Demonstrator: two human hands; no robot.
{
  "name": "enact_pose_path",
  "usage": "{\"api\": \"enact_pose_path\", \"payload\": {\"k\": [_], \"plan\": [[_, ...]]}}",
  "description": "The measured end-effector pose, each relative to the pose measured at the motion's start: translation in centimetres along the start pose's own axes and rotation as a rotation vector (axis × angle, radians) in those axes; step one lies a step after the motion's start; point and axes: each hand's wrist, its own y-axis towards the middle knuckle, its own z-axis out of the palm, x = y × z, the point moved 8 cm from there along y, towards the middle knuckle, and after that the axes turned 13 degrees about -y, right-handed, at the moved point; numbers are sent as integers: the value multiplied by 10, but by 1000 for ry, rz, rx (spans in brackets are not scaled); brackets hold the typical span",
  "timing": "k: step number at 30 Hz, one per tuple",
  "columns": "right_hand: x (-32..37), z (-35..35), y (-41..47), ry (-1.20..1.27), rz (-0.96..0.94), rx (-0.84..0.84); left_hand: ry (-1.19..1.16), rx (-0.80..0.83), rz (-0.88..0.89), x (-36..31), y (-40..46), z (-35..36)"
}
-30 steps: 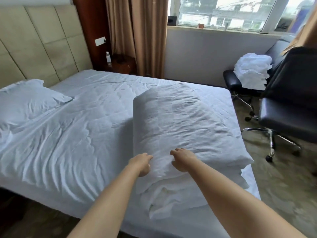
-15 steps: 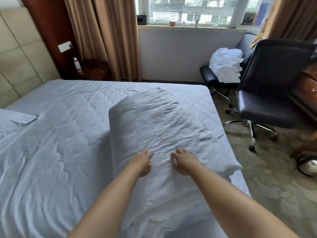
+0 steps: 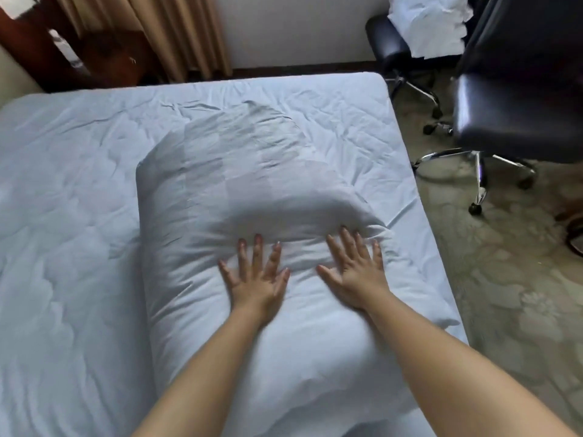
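Head view, looking down. My left hand (image 3: 256,280) and my right hand (image 3: 357,269) lie palm down, side by side but apart, on the folded duvet (image 3: 246,184). Fingers are straight and spread wide, pressing the cloth and gripping nothing. The fabric puckers just beyond my fingertips, towards 12 o'clock.

The duvet is a thick white bundle lying lengthwise on the right half of the bed (image 3: 63,231), its long axis running from 6 to 12 o'clock. My two forearms cross its near end and hide part of it.

Surroundings, taken from the duvet:
- 3 o'clock: patterned floor (image 3: 504,294) along the bed's edge
- 2 o'clock: black office chair (image 3: 520,115) on a chrome wheeled base, near the bed but clear of it
- 1 o'clock: second dark chair (image 3: 389,42), carrying a heap of white linen (image 3: 432,23) on its seat, behind the first chair
- 11 o'clock: tan curtain (image 3: 176,33) hanging to the floor beyond the bed
- 10 o'clock: dark wooden nightstand (image 3: 107,63); what sits on it is too blurred to tell

Count: two hands, one duvet, one bed, two chairs, one linen heap, one curtain, one nightstand
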Motion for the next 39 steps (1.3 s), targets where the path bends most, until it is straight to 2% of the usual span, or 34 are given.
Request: {"api": "enact_pose_path", "payload": {"k": [5, 9, 10, 12, 15, 17, 19, 22, 30, 39], "plan": [[-13, 67, 22, 38, -3, 65, 77, 14, 12, 5, 17, 65], [-1, 83, 41, 47, -30, 141, 167, 64, -14, 21, 30, 83], [2, 78, 45, 52, -16, 111, 178, 70, -21, 23, 31, 79], [7, 53, 56, 69, 41, -79, 163, 24, 16, 18, 36, 57], [20, 14, 76, 129, 81, -341, 96, -213, 179, 8, 50, 5], [30, -10, 96, 161, 60, -440, 75, -323, 138, 18, 72, -25], [44, -30, 118, 147, 3, -492, 58, -310, 25, 32, 102, -44], [63, -50, 157, 64, -92, -482, 69, -192, -61, 46, 152, -59], [106, -72, 273, -59, -135, -261, 106, -235, -94, 77, 247, -79], [143, -62, 394, 20, -101, -247, -23, -298, -260, 155, 371, -82]]}}
